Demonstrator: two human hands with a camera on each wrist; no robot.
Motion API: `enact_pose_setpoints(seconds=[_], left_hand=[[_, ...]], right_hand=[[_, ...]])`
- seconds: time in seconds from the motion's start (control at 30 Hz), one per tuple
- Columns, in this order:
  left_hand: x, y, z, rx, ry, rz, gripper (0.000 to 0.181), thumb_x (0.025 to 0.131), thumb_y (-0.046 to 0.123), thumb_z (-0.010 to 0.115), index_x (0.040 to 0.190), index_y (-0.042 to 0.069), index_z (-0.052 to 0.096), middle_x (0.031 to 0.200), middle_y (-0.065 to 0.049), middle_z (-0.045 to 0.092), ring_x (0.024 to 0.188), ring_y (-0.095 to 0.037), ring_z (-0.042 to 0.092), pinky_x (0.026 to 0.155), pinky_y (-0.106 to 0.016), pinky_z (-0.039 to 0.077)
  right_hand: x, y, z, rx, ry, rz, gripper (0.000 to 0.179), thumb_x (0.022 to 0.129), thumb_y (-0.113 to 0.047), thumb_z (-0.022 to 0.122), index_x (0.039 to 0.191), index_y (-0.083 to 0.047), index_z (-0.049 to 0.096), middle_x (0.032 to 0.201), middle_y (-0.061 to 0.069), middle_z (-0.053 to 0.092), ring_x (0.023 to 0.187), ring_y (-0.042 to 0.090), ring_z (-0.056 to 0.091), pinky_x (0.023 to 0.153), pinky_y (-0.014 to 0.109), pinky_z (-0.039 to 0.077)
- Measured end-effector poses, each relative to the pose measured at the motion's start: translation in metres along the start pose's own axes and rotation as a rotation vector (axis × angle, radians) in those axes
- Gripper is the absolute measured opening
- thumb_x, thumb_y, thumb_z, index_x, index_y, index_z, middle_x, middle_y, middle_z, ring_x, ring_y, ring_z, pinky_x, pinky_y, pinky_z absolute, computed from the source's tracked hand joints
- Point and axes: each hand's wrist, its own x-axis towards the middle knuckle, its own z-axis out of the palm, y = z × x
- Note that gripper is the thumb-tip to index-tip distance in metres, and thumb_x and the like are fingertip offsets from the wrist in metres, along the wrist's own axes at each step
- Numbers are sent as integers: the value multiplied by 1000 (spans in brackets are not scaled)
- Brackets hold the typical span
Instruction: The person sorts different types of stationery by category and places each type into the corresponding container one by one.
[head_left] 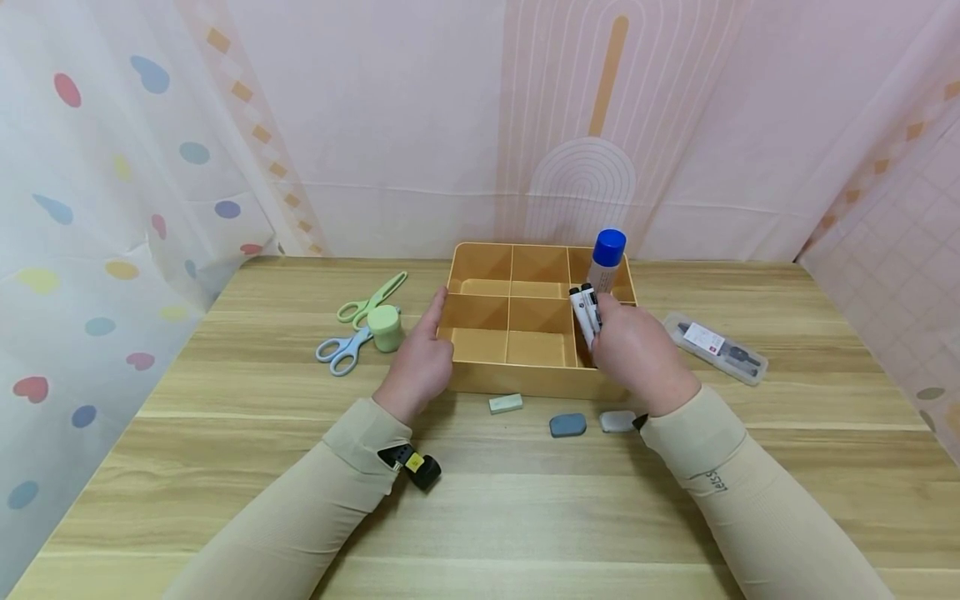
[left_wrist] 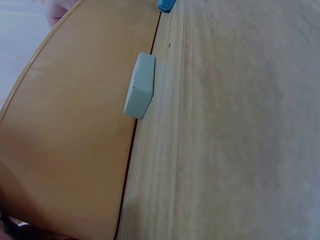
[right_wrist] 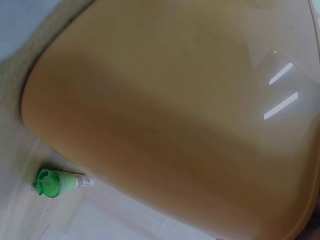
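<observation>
An orange compartment box (head_left: pixel 536 381) stands in the middle of the wooden table. My right hand (head_left: pixel 640 354) grips two white markers (head_left: pixel 583 312) with black ends, held over the box's front right compartment. In the back right compartment stands a glue stick (head_left: pixel 606 254) with a blue cap, its lower part hidden. At the box's left wall rests my left hand (head_left: pixel 422 367), the index finger stretched along the side. Below the front wall lies a pale green eraser (head_left: pixel 506 404), which the left wrist view shows close to the orange wall.
Left of the box lie green scissors (head_left: pixel 372 300), blue scissors (head_left: pixel 345 348) and a light green round container (head_left: pixel 386 327). A blue-grey eraser (head_left: pixel 567 425) and a whitish eraser (head_left: pixel 617 421) lie in front. On the right is a clear case (head_left: pixel 716 347); the right wrist view includes a green-capped tube (right_wrist: pixel 60 183).
</observation>
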Motion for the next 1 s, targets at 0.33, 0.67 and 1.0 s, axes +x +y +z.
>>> enact_pose_setpoints(seconds=[0.33, 0.67, 1.0], left_hand=[[0, 0, -1, 10, -3, 5, 84, 99, -1, 32, 170, 37, 7, 177, 2, 15, 162, -24, 17, 71, -36, 48], [0, -1, 1, -33, -2, 6, 84, 99, -3, 31, 170, 37, 8, 177, 3, 15, 163, -22, 14, 116, -46, 40], [0, 0, 1, -32, 15, 1, 80, 101, 1, 30, 170, 35, 9, 177, 5, 15, 163, -20, 13, 133, -45, 18]], right_hand=[[-1, -1, 1, 25, 0, 19, 45, 100, -9, 57, 143, 4, 50, 116, 23, 70, 82, 32, 64, 63, 35, 52], [-4, 3, -3, 113, 64, 8, 47, 99, -8, 51, 144, 5, 51, 113, 23, 69, 84, 33, 63, 68, 39, 53], [-12, 16, -24, 144, 234, -19, 48, 101, -8, 47, 147, 8, 52, 99, 21, 70, 67, 26, 58, 57, 36, 48]])
